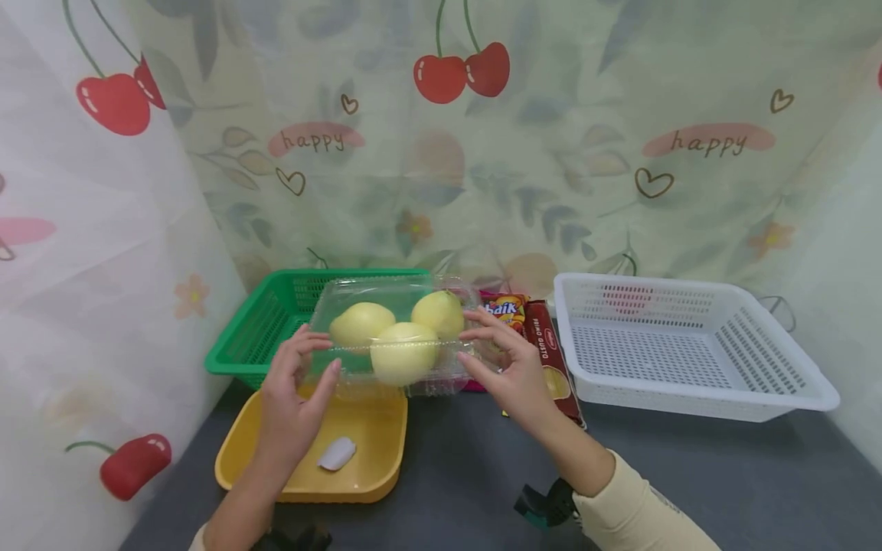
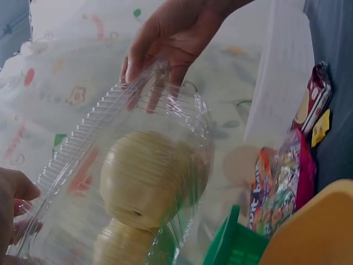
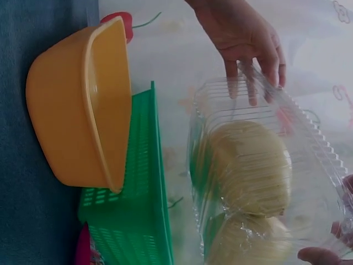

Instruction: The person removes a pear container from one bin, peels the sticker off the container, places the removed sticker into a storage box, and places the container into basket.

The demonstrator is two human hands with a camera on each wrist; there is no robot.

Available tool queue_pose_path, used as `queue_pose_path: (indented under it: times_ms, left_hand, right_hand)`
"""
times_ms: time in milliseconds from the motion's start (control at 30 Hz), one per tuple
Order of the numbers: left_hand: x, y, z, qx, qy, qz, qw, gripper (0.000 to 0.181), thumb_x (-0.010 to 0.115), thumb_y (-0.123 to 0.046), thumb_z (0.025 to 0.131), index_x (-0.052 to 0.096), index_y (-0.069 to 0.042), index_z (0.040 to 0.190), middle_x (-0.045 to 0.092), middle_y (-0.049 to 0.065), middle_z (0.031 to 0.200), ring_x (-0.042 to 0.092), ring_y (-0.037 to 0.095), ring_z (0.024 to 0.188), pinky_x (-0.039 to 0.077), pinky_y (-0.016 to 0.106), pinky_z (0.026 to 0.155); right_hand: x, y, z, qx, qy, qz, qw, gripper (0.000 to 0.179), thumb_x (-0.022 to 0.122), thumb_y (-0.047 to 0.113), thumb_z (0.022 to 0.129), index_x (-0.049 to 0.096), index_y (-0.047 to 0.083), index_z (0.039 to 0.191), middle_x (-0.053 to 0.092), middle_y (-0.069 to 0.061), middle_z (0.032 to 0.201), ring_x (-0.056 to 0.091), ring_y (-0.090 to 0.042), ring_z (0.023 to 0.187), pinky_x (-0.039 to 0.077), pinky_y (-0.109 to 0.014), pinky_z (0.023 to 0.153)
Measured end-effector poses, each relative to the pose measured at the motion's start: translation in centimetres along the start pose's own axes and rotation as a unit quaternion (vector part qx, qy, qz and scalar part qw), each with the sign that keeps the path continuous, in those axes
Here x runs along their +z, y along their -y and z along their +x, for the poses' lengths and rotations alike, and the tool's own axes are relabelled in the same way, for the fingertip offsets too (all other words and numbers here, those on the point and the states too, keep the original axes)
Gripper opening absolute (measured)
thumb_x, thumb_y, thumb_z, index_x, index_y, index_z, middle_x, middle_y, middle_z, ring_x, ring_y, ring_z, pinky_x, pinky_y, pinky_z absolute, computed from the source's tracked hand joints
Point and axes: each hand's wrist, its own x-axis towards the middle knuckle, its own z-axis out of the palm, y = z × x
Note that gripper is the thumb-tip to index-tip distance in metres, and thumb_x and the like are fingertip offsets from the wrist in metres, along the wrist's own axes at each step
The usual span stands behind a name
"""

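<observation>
A clear plastic clamshell box (image 1: 406, 288) is held up between both hands, above the baskets. Three pale yellow, pear-like fruits (image 1: 403, 353) lie inside it, and its lid appears to be down. My left hand (image 1: 292, 405) grips the box's left end, and the right wrist view shows that hand (image 3: 242, 41) with fingers and thumb around the edge. At the opposite end my right hand (image 1: 510, 375) holds the box; its thumb and fingers pinch the corner in the left wrist view.
Behind the box stands a green basket (image 1: 237, 360). A yellow basin (image 1: 379, 486) in front of it holds a small whitish piece (image 1: 338, 454). Snack packs, including a dark red one (image 1: 547, 344), lie beside a white basket (image 1: 689, 405) on the right. A printed curtain (image 1: 551, 115) surrounds the dark table.
</observation>
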Motion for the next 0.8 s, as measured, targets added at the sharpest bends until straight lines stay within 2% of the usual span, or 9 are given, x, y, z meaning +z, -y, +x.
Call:
queue_pose_path:
  times_ms: [233, 367, 500, 600, 800]
  left_hand:
    - [-0.4, 1.8, 0.8, -0.009, -0.029, 0.012, 0.9995, 0.022, 0.065, 0.010, 0.078, 0.061, 0.004, 0.099, 0.061, 0.018, 0.108, 0.046, 0.034, 0.124, 0.032, 0.009, 0.103]
    - [-0.8, 2.3, 1.1, -0.036, -0.028, 0.022, 0.9987, 0.019, 0.064, 0.006, 0.081, 0.061, 0.003, 0.100, 0.060, 0.016, 0.110, 0.045, 0.031, 0.127, 0.034, 0.010, 0.101]
    - [-1.1, 2.9, 1.4, -0.068, -0.030, 0.029, 0.9968, 0.018, 0.063, 0.002, 0.084, 0.061, 0.002, 0.101, 0.060, 0.014, 0.113, 0.045, 0.027, 0.128, 0.042, 0.034, 0.100]
    - [-1.3, 3.5, 1.7, -0.086, -0.034, 0.030, 0.9953, 0.017, 0.062, 0.000, 0.085, 0.061, 0.003, 0.102, 0.060, 0.013, 0.114, 0.044, 0.026, 0.128, 0.041, 0.050, 0.095]
    - [-1.4, 4.9, 2.6, -0.112, -0.041, 0.018, 0.9927, 0.017, 0.061, -0.002, 0.087, 0.061, 0.003, 0.103, 0.059, 0.011, 0.116, 0.046, 0.024, 0.124, 0.042, 0.049, 0.097]
  right_hand:
    - [1.5, -1.1, 1.7, -0.017, 0.006, -0.027, 0.9995, 0.018, 0.067, 0.003, 0.083, 0.066, -0.002, 0.100, 0.055, -0.018, 0.130, 0.036, -0.029, 0.136, 0.048, -0.043, 0.092]
    - [2.5, -1.8, 2.5, -0.020, 0.007, -0.022, 0.9995, 0.017, 0.068, 0.005, 0.083, 0.066, -0.001, 0.099, 0.055, -0.018, 0.130, 0.035, -0.027, 0.137, 0.049, -0.043, 0.091]
    - [3.4, -2.4, 3.2, -0.029, 0.012, -0.022, 0.9993, 0.018, 0.067, 0.007, 0.084, 0.066, 0.000, 0.100, 0.054, -0.019, 0.131, 0.036, -0.029, 0.136, 0.048, -0.043, 0.093]
    - [4.0, -2.7, 3.7, -0.030, 0.014, -0.027, 0.9991, 0.018, 0.067, 0.009, 0.084, 0.066, 0.001, 0.101, 0.054, -0.018, 0.131, 0.036, -0.030, 0.135, 0.047, -0.042, 0.095]
    - [5.4, -3.5, 4.7, -0.026, 0.010, -0.044, 0.9987, 0.020, 0.067, 0.011, 0.085, 0.067, 0.001, 0.102, 0.055, -0.017, 0.131, 0.037, -0.033, 0.134, 0.051, -0.046, 0.090]
